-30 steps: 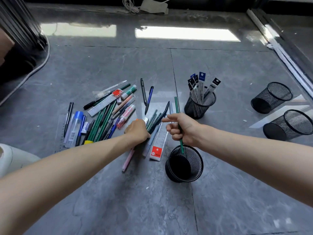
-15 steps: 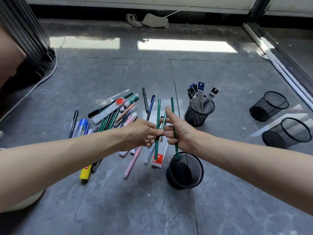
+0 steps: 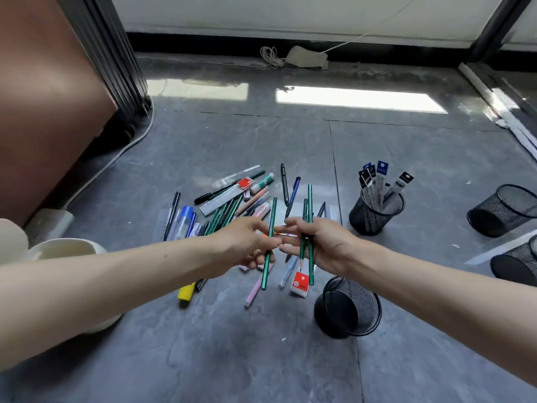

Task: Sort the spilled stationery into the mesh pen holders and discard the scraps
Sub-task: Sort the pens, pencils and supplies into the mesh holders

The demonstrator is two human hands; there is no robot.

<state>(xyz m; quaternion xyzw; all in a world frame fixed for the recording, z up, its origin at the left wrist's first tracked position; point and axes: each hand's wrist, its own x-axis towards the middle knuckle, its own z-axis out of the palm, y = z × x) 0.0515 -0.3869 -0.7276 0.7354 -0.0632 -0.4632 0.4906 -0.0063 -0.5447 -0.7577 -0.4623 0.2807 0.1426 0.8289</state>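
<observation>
Left hand (image 3: 250,242) pinches one green pencil (image 3: 269,242) mid-shaft, pencil roughly upright and lifted off the floor. Right hand (image 3: 322,245) is closed around a small bundle of green pencils (image 3: 308,216), also upright, at least one sharpened tip pointing down; fingertips of the two hands are almost touching. Both hands sit above the near edge of the stationery pile (image 3: 229,205) on the grey tiled floor (image 3: 232,359): more green pencils, pens, a clear ruler, a blue-capped tube, a pink pen, a yellow marker, a red-and-white eraser box (image 3: 299,283). Nearest mesh holder (image 3: 348,306) stands just below-right of the right hand; nothing visible inside it. A second mesh holder (image 3: 376,212) further back is upright and holds packaged refills (image 3: 380,184). Two more mesh holders (image 3: 504,210) lie tipped at the right edge, well apart from the pile. White bin (image 3: 66,251) at left, under the left forearm.
</observation>
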